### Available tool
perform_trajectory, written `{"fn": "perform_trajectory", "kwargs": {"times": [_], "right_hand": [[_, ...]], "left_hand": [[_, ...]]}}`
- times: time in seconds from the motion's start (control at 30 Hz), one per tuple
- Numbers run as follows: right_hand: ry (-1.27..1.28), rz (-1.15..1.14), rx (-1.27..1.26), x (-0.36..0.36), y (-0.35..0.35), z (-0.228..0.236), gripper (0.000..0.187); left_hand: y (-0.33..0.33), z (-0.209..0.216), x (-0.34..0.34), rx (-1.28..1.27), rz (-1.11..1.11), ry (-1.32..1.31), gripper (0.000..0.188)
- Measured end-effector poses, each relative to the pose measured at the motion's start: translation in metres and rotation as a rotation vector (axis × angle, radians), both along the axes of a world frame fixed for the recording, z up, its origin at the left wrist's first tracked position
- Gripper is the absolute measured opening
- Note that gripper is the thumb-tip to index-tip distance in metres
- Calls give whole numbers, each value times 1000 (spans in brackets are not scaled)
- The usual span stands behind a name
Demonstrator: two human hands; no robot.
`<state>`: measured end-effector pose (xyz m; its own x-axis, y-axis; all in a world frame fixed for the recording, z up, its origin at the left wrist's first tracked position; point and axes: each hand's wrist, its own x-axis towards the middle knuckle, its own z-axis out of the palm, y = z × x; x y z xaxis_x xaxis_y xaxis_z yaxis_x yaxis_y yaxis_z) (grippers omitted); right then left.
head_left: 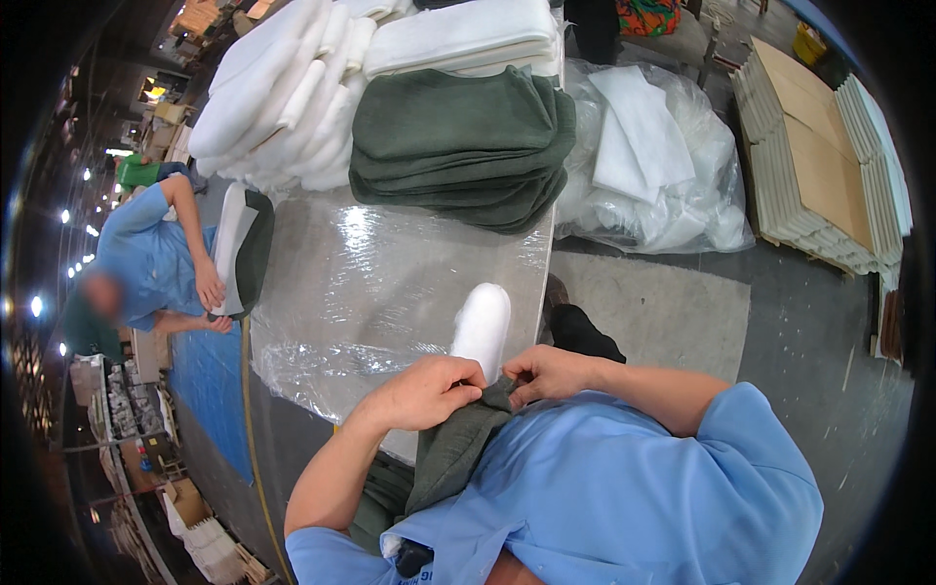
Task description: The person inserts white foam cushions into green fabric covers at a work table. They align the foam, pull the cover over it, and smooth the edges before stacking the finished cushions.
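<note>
**Green cover over white form, near table edge**

We see the left hand (429,390) and right hand (548,372) both pinching the dark green fabric cover (456,450) at the near end of a white rounded form (482,327). The form lies on the plastic-wrapped table (361,283). Far side: stacked green pieces (458,146) (white stacks (283,93) to their left). A co-worker (146,258) stands at left.

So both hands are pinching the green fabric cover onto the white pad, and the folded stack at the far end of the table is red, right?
Not quite: the folded stack at the far end of the table is dark green, not red, as the head view shows. The rest holds: the left hand and right hand both pinch the green fabric cover at the white pad.
</note>
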<state>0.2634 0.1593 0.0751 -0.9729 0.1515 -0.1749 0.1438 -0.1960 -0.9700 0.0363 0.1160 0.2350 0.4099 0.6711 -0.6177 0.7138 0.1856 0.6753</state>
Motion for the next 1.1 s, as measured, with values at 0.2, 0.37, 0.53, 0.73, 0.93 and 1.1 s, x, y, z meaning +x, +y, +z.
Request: {"fn": "perform_trajectory", "kwargs": {"times": [0.2, 0.37, 0.53, 0.73, 0.93, 1.1], "right_hand": [[96, -285, -50, 3, -26, -9, 32], [61, -268, -200, 1, -33, -15, 14], [183, -249, -518, -5, -40, -20, 14], [95, -19, -372, -4, -34, -34, 20], [138, -219, 30, -1, -35, -19, 29], [108, -249, 0, 0, -33, -14, 31]], "left_hand": [[11, -13, 4, -204, 7, 164, 39], [24, -17, 22, -221, -172, 250, 36], [15, -20, 20, -23, -143, 112, 33], [13, -15, 15, 44, -147, 83, 32], [31, -20, 8, -325, -219, 271, 49], [31, -23, 11, -433, -84, 68, 49]]}}
